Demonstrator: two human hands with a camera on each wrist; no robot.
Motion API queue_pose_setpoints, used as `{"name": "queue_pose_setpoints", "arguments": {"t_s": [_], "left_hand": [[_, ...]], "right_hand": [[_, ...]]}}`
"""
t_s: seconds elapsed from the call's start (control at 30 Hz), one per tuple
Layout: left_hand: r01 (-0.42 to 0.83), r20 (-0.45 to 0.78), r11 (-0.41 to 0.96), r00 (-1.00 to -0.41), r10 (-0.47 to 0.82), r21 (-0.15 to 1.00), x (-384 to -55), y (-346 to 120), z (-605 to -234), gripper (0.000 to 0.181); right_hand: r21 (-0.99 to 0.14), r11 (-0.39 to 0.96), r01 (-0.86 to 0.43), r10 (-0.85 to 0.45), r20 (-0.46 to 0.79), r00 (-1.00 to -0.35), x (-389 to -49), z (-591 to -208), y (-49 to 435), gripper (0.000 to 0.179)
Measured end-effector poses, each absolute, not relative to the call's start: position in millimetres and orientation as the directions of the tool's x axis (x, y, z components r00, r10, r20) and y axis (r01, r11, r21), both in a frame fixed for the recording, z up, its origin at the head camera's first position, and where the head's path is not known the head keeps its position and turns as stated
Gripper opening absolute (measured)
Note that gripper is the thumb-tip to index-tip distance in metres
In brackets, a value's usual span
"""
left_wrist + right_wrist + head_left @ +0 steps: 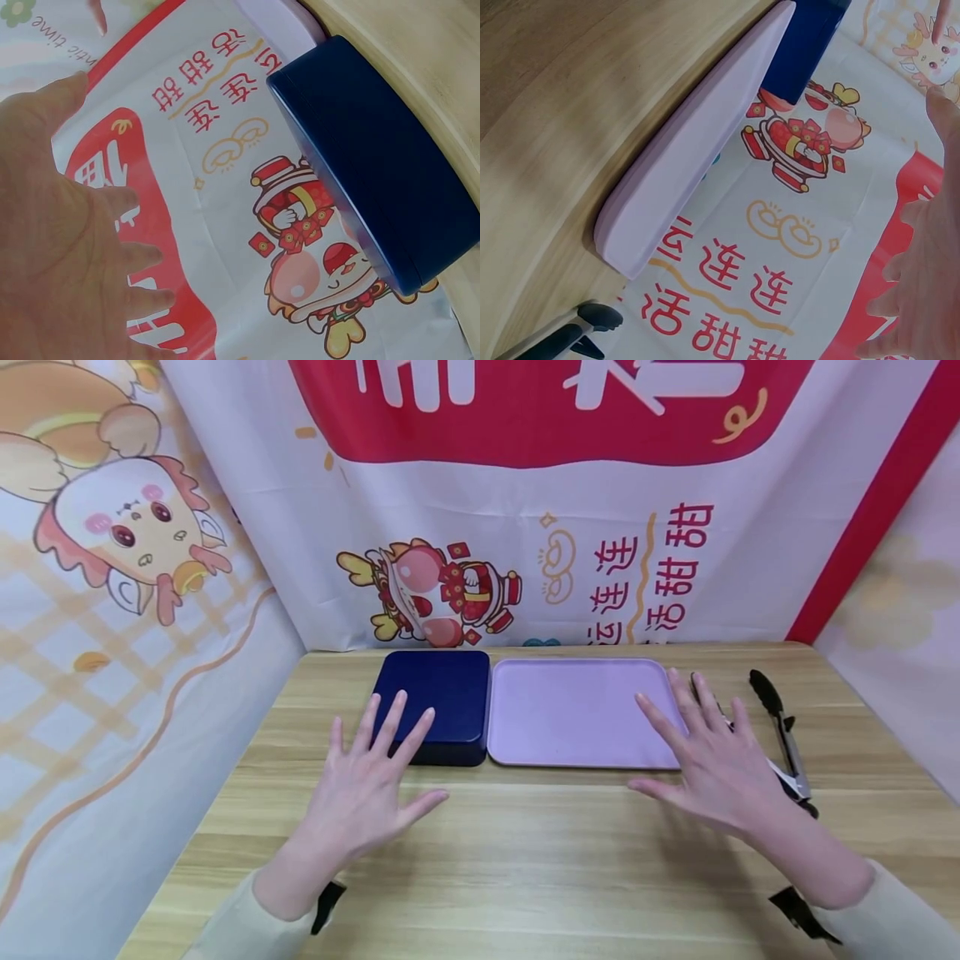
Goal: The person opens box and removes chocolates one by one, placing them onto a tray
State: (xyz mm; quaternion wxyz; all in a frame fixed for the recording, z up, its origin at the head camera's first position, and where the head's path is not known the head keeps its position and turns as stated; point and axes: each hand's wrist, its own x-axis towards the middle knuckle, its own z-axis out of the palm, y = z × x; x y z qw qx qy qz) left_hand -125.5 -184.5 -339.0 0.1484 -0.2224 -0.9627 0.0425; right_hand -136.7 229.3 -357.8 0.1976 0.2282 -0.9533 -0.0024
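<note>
Both hands hover over the table with fingers spread, holding nothing. My left hand (360, 793) is nearest a dark blue box (435, 693), its fingertips overlapping the box's near left part in the head view. In the left wrist view the same box (375, 165) appears apart from the hand (67, 225). A flat lilac tray (577, 710) lies just right of the box. My right hand (716, 768) is over the tray's right end, covering that corner. Right of it lie tongs (783, 735) with black tips and metal arms, partly hidden behind the hand.
The wooden table (525, 860) runs toward me in front of the box and tray. A printed white and red cloth (555, 527) hangs along its back edge, with another patterned cloth (150, 693) at the left. A dark thin item (696, 687) shows partly behind the right fingers.
</note>
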Motion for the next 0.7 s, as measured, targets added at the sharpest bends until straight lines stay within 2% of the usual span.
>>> {"name": "queue_pose_setpoints", "arguments": {"t_s": [0.5, 0.7], "left_hand": [[0.411, 0.255, 0.898, -0.861, 0.439, -0.157, -132.1, -191.8, -335.5, 0.096], [0.401, 0.248, 0.904, -0.87, 0.426, -0.147, -139.4, -197.0, -336.1, 0.096]], "right_hand": [[0.104, 0.884, -0.455, -0.457, 0.396, -0.796, -151.7, -353.9, 228.1, 0.095], [0.086, 0.888, -0.452, -0.45, 0.362, -0.816, -160.9, -351.9, 226.5, 0.097]]}}
